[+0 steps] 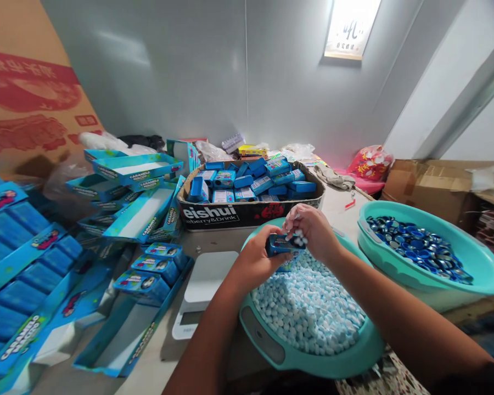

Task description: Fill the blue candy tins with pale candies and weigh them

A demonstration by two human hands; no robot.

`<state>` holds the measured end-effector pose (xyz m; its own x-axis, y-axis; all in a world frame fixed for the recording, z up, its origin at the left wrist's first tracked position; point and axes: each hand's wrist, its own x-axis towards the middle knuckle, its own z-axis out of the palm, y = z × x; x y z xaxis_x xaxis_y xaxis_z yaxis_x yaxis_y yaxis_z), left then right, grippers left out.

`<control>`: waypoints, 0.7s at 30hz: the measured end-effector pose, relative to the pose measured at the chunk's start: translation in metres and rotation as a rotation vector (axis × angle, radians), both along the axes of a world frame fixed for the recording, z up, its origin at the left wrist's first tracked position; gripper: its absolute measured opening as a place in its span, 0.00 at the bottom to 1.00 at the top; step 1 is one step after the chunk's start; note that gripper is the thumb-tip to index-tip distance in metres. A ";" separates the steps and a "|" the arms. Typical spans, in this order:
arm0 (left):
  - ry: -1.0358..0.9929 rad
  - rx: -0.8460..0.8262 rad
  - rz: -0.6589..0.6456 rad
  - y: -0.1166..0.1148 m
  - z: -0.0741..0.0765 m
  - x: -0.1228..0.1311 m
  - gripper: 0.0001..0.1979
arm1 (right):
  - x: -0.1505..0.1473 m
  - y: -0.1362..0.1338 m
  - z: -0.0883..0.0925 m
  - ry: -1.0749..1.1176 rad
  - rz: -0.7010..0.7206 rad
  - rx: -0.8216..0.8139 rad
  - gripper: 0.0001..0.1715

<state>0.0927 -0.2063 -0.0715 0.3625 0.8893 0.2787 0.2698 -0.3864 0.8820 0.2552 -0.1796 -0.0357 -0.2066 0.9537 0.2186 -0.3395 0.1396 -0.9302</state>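
My left hand (pixel 258 258) is wrapped round a small blue candy tin (pixel 283 247), held tilted over a turquoise basin (pixel 267 345). My right hand (pixel 308 229) is closed at the tin's end, with several white candies (pixel 299 240) at its fingertips. Pale blue and white candies (pixel 308 307) fill much of the basin below both hands. Behind the hands, a cardboard box (pixel 247 215) holds many more blue tins (pixel 260 184). A white kitchen scale (pixel 209 280) lies left of the basin, beside my left forearm.
Right of me, a second turquoise basin (pixel 430 278) holds blue and silver caps (pixel 420 244). On the left are blue display trays (pixel 135 170), a tray part-filled with wrapped tins (pixel 146 280), and stacked full trays (pixel 20 274). A brown carton (pixel 430 184) stands at the back right.
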 end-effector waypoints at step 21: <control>0.008 0.160 -0.011 0.005 -0.005 -0.001 0.12 | -0.001 0.001 -0.002 0.034 -0.002 0.019 0.15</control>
<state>0.0916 -0.2014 -0.0762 0.3746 0.8297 0.4139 0.2712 -0.5250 0.8068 0.2542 -0.1786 -0.0378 -0.1964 0.9498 0.2436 -0.3706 0.1580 -0.9152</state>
